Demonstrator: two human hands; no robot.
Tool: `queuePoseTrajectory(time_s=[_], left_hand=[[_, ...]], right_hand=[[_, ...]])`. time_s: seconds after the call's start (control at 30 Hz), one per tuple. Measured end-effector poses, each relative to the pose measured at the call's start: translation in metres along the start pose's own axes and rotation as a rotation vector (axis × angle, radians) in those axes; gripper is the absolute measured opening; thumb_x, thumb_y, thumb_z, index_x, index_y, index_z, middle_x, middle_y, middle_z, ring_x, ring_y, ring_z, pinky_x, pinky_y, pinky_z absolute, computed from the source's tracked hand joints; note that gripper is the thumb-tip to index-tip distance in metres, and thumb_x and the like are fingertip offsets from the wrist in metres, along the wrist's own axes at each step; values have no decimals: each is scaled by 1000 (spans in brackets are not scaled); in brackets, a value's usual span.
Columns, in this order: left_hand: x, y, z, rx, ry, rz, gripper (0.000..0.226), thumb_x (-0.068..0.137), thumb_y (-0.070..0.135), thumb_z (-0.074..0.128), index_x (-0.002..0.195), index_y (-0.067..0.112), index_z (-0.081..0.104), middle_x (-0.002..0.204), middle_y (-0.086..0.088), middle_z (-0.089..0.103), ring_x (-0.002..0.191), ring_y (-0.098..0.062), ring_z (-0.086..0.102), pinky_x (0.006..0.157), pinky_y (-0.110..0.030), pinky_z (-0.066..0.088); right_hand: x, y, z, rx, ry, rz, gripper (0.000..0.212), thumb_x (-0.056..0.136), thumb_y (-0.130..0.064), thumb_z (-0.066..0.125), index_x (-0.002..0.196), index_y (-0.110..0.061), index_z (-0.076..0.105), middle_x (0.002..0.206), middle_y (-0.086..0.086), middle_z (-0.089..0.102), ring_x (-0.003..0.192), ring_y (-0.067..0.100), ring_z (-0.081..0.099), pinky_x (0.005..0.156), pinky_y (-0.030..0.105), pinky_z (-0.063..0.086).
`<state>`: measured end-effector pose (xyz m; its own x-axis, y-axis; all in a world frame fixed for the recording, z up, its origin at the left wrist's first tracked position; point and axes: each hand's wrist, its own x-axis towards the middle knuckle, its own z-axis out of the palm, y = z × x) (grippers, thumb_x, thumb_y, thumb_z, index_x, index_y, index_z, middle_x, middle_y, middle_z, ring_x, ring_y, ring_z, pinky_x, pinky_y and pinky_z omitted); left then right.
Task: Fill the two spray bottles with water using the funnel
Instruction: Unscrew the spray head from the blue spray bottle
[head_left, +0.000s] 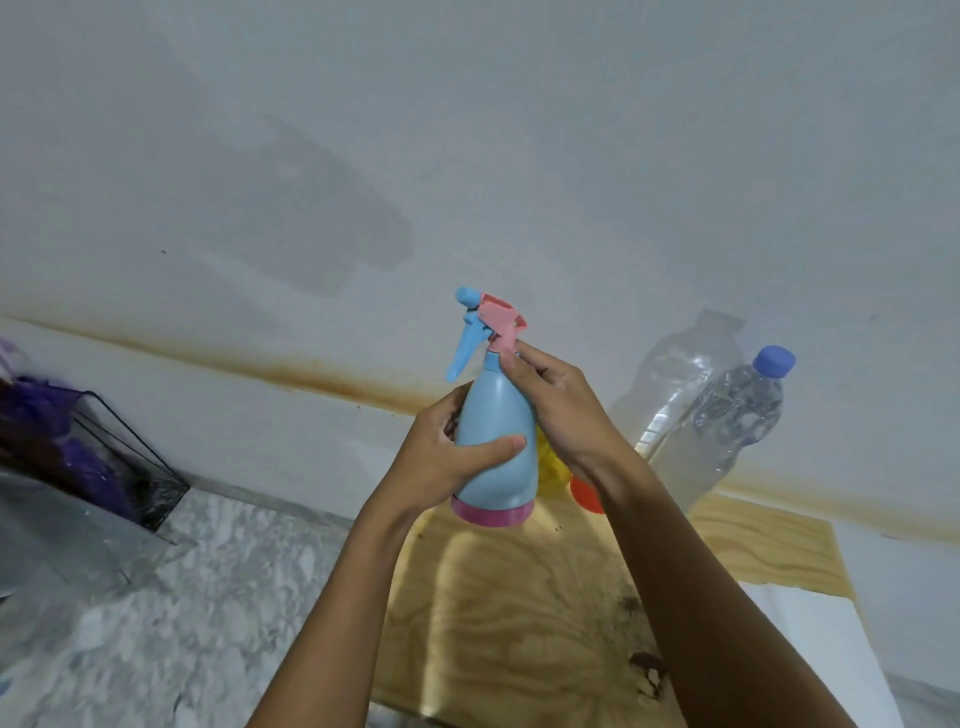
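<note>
We see a blue spray bottle (497, 441) with a pink bottom ring, held up in the air at the middle of the view, above a wooden board (519, 613). We cannot see through its blue wall, so we cannot tell if there is water inside. Its pink and blue spray top (488, 325) sits on the neck, with the blue trigger hanging down toward 7 o'clock.

At 3 o'clock from the blue bottle stands a clear water bottle (722, 421) with a blue cap (774, 360). It looks mostly full of water. It leans a bit because of the wide lens. Its shadow falls on the white wall (467, 130) behind it.

Our left hand (447, 457) comes up from 6 o'clock and wraps tight around the belly of the blue bottle, thumb across the front. Our right hand (556, 405) comes from 5 o'clock. Its fingertips pinch the pink collar just under the spray top.

Behind our right hand, something yellow (549, 467) and something orange (587, 496) peek out. They are mostly hidden, so we cannot tell what they are.

At 9 o'clock a dark wire basket (130, 457) sits on the grey marble bench (208, 597). It holds purple stuff that is blurry and cut off by the edge.
</note>
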<state>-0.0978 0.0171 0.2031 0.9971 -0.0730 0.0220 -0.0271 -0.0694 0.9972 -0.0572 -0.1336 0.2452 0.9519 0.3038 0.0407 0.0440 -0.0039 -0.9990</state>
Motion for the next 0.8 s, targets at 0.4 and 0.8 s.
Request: queuePoseTrajectory(time_s=[0.4, 0.8], left_hand=[[-11, 5, 6, 27, 65, 27, 44, 79, 18, 82, 118, 28, 65, 103, 9, 74, 93, -9, 71, 70, -24, 58], [-14, 5, 6, 77, 134, 52, 55, 75, 31, 85, 125, 31, 60, 109, 11, 70, 97, -7, 69, 72, -24, 60]], right_hand=[[-10, 14, 22, 63, 282, -27, 29, 83, -39, 77, 106, -25, 68, 101, -4, 74, 94, 15, 71, 86, 40, 60], [-13, 15, 37, 76, 352, -7, 32, 88, -44, 70, 113, -25, 71, 107, -9, 73, 102, 12, 69, 95, 44, 56]])
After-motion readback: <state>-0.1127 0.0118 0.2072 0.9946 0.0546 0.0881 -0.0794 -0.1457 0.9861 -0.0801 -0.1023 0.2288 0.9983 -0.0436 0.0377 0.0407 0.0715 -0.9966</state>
